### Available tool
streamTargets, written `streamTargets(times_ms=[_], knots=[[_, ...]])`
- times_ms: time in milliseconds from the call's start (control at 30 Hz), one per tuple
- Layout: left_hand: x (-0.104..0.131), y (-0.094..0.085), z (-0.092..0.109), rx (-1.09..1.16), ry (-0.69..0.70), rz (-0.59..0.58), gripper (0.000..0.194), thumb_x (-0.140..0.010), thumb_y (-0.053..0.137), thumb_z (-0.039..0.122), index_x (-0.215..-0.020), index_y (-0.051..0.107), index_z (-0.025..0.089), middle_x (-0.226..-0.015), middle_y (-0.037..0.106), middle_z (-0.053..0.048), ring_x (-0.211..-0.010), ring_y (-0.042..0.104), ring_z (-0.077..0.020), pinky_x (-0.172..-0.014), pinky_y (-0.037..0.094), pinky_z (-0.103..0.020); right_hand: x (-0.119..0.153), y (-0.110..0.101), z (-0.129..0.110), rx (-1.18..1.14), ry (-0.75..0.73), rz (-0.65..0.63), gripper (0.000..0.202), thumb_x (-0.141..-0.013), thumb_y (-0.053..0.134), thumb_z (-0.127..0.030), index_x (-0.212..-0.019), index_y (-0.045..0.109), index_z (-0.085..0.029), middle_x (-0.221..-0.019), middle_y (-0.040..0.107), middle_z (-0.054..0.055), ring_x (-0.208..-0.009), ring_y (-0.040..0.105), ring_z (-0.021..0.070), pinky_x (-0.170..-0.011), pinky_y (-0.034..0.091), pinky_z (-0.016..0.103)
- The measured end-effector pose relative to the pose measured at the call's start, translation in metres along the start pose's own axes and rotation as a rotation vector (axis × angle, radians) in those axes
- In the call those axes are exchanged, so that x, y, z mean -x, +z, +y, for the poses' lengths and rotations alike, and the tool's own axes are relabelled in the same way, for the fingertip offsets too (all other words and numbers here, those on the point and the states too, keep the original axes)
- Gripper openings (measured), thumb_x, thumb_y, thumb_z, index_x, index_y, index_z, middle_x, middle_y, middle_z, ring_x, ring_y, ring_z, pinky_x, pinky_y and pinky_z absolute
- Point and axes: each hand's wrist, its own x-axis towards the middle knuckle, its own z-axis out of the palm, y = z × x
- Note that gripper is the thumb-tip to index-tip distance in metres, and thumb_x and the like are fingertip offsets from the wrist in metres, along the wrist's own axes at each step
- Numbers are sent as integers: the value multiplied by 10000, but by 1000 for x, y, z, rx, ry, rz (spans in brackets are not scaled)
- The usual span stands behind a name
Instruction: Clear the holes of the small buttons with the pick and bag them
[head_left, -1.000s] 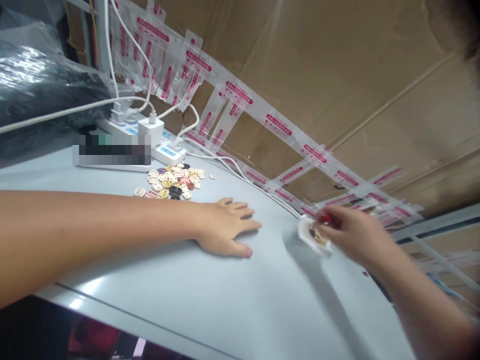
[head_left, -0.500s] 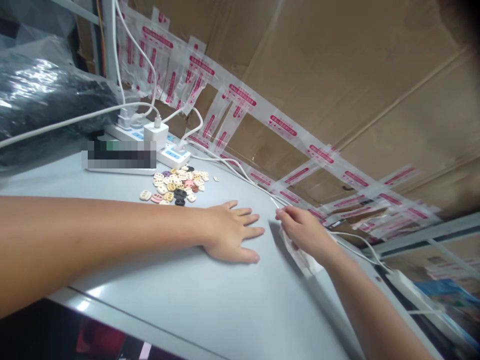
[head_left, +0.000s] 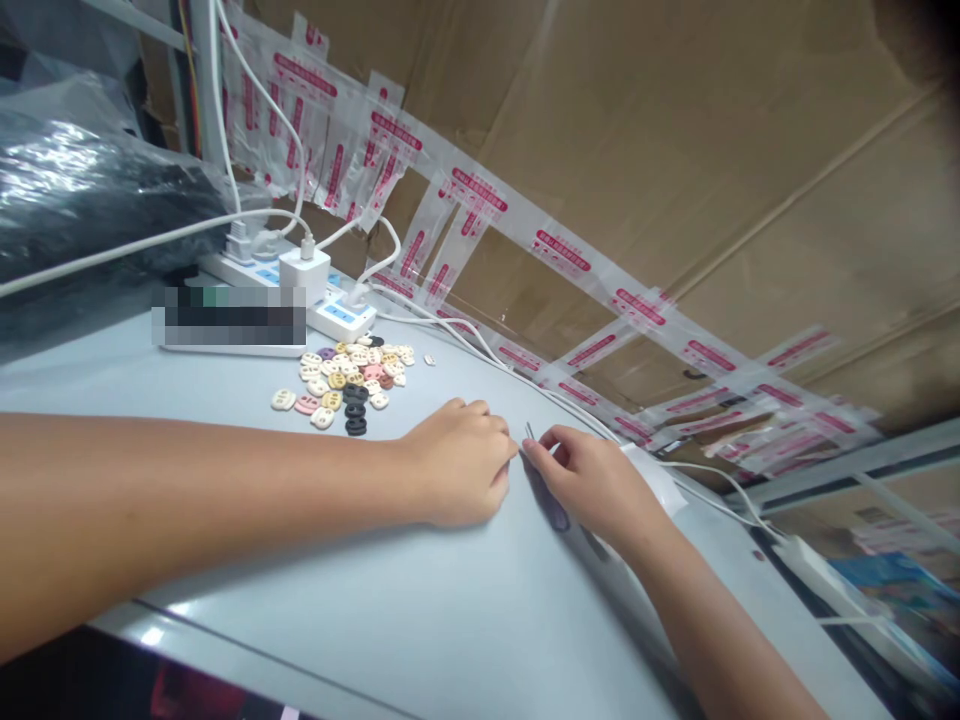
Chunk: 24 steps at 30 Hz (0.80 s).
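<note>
My left hand (head_left: 463,462) rests on the grey table (head_left: 450,610) with its fingers curled in. Whether anything is inside it I cannot make out. Close to its right, my right hand (head_left: 592,480) pinches a slim tool with thin, dark, pointed tips (head_left: 529,432); its exact kind is mostly hidden by the fingers. A dark purplish shape (head_left: 559,516) shows under that hand. Behind the left wrist lies a pile of small two-holed pieces, like cord locks (head_left: 352,372), in cream, yellow, pink, purple and black. Several black ones (head_left: 355,410) stand in a short row.
A white power strip (head_left: 341,318) with plugs and cables stands behind the pile, beside a blurred-out flat object (head_left: 232,350). White sheet-like material (head_left: 654,476) lies behind my right hand. A taped cardboard wall (head_left: 600,180) closes off the back. Dark plastic-wrapped goods (head_left: 90,200) sit at left.
My left hand has gone from spread flat to curled. My right hand has moved slightly left, let go of the white sheet-like material, and now holds the slim pointed tool.
</note>
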Motion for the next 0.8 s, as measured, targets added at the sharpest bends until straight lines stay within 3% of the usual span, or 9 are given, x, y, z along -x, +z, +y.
streamTargets(times_ms=[100, 200, 333, 433, 533, 667, 800], knots=[[-6, -7, -10, -6, -4, 70, 268, -880, 437, 235, -878, 697, 172, -944, 701, -82, -929, 612, -253, -829, 471, -412, -11, -8, 9, -43, 41, 130, 345, -927, 456, -526, -832, 631, -244, -704, 695, 19, -682, 621, 214, -598, 361, 296], [-16, -18, -24, -17, -71, 83, 285, -888, 436, 255, -978, 691, 166, -1096, 685, -100, -1071, 596, -269, -922, 463, -419, -38, -14, 25, -71, 60, 203, 354, -971, 420, -471, -1110, 625, -218, -986, 738, 67, -911, 662, 235, -756, 431, 317], [-45, -24, -36, -48, -164, -116, 459, -929, 385, 358, -1266, 595, 129, -1421, 517, -172, -1329, 448, -326, -1070, 393, -483, -81, -4, 45, -80, 77, 152, 333, -998, 460, -378, -1191, 621, -159, -1212, 678, 115, -1124, 615, 237, -965, 438, 367], [-76, -12, -40, -43, -191, -209, 599, -945, 370, 433, -1453, 439, 124, -1596, 291, -155, -1483, 235, -299, -1194, 246, -457, -101, 20, 50, -67, 135, 138, 351, -969, 558, -397, -1230, 605, -167, -1272, 615, 108, -1128, 602, 247, -983, 465, 484], [-98, 10, -46, -44, -304, -277, 684, -940, 338, 502, -1512, 354, 127, -1614, 220, -168, -1504, 155, -345, -1199, 131, -594, -109, 45, 50, -55, 177, 129, 399, -955, 586, -394, -1289, 572, -176, -1337, 563, 115, -1170, 575, 270, -985, 470, 513], [-102, 27, -54, -41, -299, -315, 722, -932, 272, 577, -1552, 264, 207, -1640, 128, -66, -1527, 49, -270, -1210, -12, -584, -111, 60, 54, -55, 190, 98, 469, -954, 580, -413, -1363, 522, -191, -1427, 495, 125, -1267, 506, 305, -1045, 407, 560], [-98, 25, -56, -17, -225, -349, 705, -911, 299, 601, -1539, 292, 280, -1631, 171, 2, -1526, 89, -232, -1218, -31, -552, -111, 61, 56, -70, 213, 54, 579, -957, 545, -477, -1459, 431, -211, -1546, 365, 131, -1394, 362, 345, -1126, 263, 614]])
